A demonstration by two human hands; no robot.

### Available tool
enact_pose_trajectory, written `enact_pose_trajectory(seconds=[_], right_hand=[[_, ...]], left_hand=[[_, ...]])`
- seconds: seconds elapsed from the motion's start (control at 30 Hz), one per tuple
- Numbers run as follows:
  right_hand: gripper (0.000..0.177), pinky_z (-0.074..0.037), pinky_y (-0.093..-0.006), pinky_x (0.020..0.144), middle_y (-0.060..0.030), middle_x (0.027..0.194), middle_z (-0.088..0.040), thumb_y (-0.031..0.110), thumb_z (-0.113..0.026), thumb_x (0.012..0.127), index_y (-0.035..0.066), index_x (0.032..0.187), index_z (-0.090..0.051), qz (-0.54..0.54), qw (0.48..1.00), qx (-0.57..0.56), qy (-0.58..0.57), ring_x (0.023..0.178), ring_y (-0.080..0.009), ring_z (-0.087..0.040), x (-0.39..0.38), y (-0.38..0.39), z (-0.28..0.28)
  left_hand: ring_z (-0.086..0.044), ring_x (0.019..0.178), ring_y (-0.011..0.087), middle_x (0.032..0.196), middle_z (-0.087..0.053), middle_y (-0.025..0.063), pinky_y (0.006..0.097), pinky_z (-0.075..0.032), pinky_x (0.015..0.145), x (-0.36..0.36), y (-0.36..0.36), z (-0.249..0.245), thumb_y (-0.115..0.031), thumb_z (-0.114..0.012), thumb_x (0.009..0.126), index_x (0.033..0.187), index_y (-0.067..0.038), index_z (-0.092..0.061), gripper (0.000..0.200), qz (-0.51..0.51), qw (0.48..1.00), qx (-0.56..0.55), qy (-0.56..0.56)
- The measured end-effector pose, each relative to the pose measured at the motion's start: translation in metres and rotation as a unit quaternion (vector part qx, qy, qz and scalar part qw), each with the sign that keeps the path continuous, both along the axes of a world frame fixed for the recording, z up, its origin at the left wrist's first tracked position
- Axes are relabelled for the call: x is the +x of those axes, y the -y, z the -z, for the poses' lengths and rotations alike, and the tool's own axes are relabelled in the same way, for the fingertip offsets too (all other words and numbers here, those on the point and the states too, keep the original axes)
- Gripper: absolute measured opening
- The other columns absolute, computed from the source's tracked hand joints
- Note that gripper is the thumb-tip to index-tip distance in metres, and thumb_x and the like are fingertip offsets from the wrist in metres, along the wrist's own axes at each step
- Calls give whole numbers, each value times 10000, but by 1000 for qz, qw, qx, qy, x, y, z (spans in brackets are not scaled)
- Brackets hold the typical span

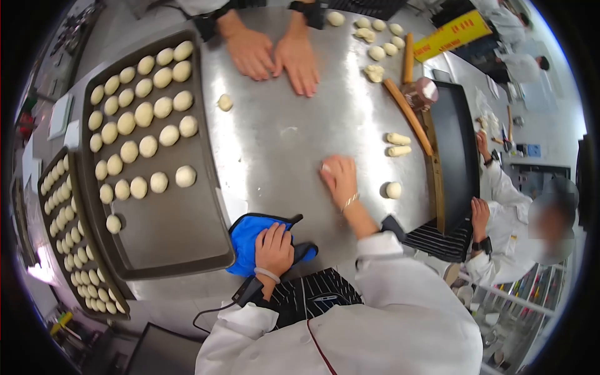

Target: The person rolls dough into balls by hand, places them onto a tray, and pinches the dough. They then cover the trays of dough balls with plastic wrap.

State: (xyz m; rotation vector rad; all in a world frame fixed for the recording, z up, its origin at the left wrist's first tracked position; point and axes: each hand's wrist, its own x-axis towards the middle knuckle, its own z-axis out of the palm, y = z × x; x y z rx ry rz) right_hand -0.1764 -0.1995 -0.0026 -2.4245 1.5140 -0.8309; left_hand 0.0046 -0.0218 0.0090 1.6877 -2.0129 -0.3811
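My left hand [274, 250] lies with its fingers stretched over a blue cloth item with black edging [245, 239], at the tray's near right corner. My right hand [340, 178] is cupped low over the steel table [287, 147]. Its fingers curl around a small pale piece of dough [326, 167], mostly hidden beneath them. Left of my hands, a large dark baking tray [169, 240] carries rows of round dough balls [144, 114]. A single dough ball [393, 190] sits to the right of my right hand, and two short dough rolls [399, 145] lie beyond it.
Across the table are a co-worker's two hands [272, 56], near a small dough ball [225, 102]. Rolling pins [408, 115], a jar [422, 94] and a yellow box [453, 35] stand right. Another person holds a black tray [455, 137]. A second filled tray [81, 250] is far left.
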Motion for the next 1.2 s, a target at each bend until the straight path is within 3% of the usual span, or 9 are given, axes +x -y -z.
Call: enact_pose_trajectory(seconds=[0.17, 0.23, 0.3, 0.53, 0.63, 0.73, 0.93, 1.1, 1.2], right_hand=[[112, -432, -400, 806, -96, 942, -608, 127, -602, 792, 71, 888, -617, -130, 991, -11, 15, 923, -296, -547, 51, -47, 4], [133, -440, -387, 806, -98, 941, -603, 124, -631, 754, 73, 876, -613, -53, 989, 95, -102, 920, -291, -546, 44, 12, 31], [140, -434, -415, 827, -87, 940, -600, 134, -641, 733, 82, 860, -607, 43, 997, 18, 65, 929, -291, -542, 11, 36, 8], [140, -435, -441, 823, -96, 975, -600, 63, -655, 727, 77, 857, -604, -84, 996, 18, 27, 972, -318, -538, 25, -41, 13], [180, -431, -441, 848, -87, 954, -594, 15, -671, 701, 77, 853, -597, -63, 997, -16, -29, 970, -311, -538, 20, 3, 21], [106, -412, -460, 882, -83, 944, -594, 87, -669, 752, 104, 836, -607, 47, 994, -5, 101, 961, -312, -547, -13, -8, 23], [171, -418, -438, 849, -94, 935, -596, 62, -698, 700, 64, 845, -606, -103, 995, 4, 13, 969, -326, -538, 29, -24, 9], [143, -403, -435, 881, -77, 933, -586, 116, -683, 729, 104, 846, -601, 99, 992, 49, 65, 962, -296, -535, -19, -38, 9], [167, -406, -437, 861, -83, 971, -581, 109, -682, 738, 99, 883, -597, -57, 997, 8, 46, 937, -300, -528, 11, -67, 13]], left_hand=[[-542, 1111, 270, 1087, -615, 119, 446, -383, 944, -2, 0, 1, -139, -570, 721, 944, -42, -628, 250, -1, 1000, -2, 18], [-542, 1109, 271, 1090, -614, 116, 445, -383, 941, -3, 5, 2, -141, -572, 719, 938, -43, -629, 247, 3, 1000, -11, 19], [-544, 1107, 272, 1097, -612, 110, 446, -385, 933, -2, 0, 1, -148, -572, 725, 936, -45, -626, 240, -2, 1000, -10, 15], [-544, 1109, 264, 1091, -610, 100, 443, -380, 938, -2, -3, 4, -163, -579, 743, 955, -40, -611, 248, 3, 1000, -13, 13], [-542, 1110, 263, 1077, -611, 99, 444, -382, 935, -2, -2, 3, -168, -579, 744, 956, -43, -609, 249, 2, 1000, -16, 12], [-550, 1084, 285, 1050, -610, 111, 448, -366, 925, -3, -2, 3, -125, -578, 702, 939, -35, -615, 256, 3, 1000, -13, -16], [-549, 1083, 286, 1056, -610, 110, 445, -370, 923, -3, 2, 3, -119, -578, 701, 944, -32, -613, 261, 0, 1000, -20, -3], [-542, 1105, 255, 1062, -610, 103, 437, -376, 941, -2, -4, 4, -153, -579, 721, 943, -40, -607, 251, -3, 1000, -17, -3], [-540, 1107, 256, 1060, -608, 103, 435, -376, 945, -2, -3, 2, -158, -578, 723, 944, -41, -606, 252, 1, 1000, -13, 10]])
